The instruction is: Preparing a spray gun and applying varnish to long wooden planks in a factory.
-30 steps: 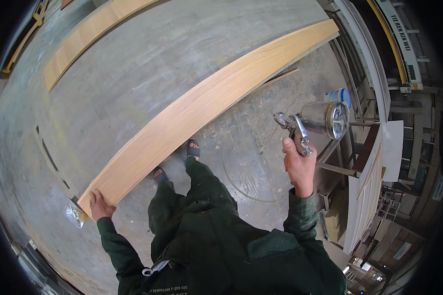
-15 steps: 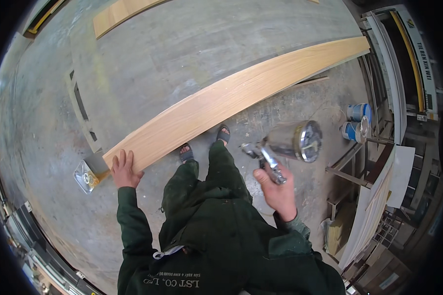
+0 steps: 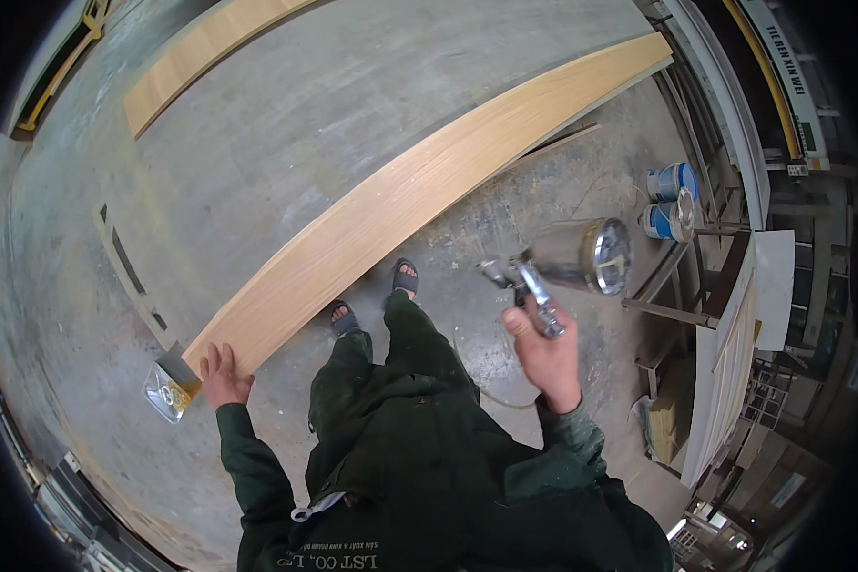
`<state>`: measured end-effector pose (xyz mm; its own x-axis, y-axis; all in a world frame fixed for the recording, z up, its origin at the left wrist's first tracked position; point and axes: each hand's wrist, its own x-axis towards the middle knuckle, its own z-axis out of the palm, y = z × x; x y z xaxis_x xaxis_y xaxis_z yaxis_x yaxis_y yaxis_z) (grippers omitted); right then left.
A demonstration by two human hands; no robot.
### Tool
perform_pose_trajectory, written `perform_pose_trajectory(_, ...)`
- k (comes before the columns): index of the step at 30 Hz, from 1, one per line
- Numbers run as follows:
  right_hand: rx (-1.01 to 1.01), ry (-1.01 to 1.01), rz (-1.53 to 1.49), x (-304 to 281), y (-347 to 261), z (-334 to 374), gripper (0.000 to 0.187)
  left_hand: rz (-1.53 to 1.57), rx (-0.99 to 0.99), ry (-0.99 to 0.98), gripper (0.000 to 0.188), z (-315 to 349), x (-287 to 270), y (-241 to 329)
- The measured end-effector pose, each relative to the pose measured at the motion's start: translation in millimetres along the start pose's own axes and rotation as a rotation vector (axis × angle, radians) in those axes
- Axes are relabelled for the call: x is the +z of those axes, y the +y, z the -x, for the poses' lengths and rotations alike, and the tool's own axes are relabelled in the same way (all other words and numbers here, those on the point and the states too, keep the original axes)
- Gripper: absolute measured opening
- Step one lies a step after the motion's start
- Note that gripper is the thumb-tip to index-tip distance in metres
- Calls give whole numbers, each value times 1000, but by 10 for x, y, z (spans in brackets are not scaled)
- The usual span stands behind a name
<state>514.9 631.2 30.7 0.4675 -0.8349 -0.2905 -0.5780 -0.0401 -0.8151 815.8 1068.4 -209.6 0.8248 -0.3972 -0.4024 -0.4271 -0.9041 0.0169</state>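
Observation:
My left hand (image 3: 225, 377) rests flat on the near left end of a long, light-brown wooden board (image 3: 381, 214), its fingers stretched over the top face. The board slants from there up to the far right. My right hand (image 3: 547, 351) is wrapped round the handle of a metal spray gun (image 3: 534, 286), held away from the board on its near side. A shiny metal cup (image 3: 577, 255) is fixed to the gun, tipped sideways with its round end facing right. Beside the left hand is a clear plastic container (image 3: 167, 393) with something yellowish in it.
Another wooden board (image 3: 200, 57) lies at the far left. Two blue-and-white buckets (image 3: 669, 221) stand on the right, by metal frames (image 3: 672, 310) and stacked panels (image 3: 720, 396). A thin hose (image 3: 507, 403) shows below the right hand. My sandalled feet (image 3: 405, 276) are close to the board.
The whole view has shifted, so the board and buckets appear further left and higher. My left hand is still on the board's end; the right still holds the spray gun.

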Motion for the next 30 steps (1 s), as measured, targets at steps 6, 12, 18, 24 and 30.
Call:
perform_pose_trajectory(6,-46,186,-44,-595,151,-687,40,-15,-88,-23,91,-65,21,156)
perform_pose_trajectory(12,-87,354,28,-1193,449,-1309,37,-125,-111,27,71,-93,64,297)
perform_pose_trajectory(18,-127,486,67,-1461,536,-1555,33,-152,-126,-23,74,-94,30,305)
perform_pose_trajectory(24,-119,368,75,-1021,327,-959,37,-118,-107,-17,81,-86,79,184)
perform_pose_trajectory(30,-73,163,44,-470,45,-237,37,-81,-44,-36,82,-52,-104,183)
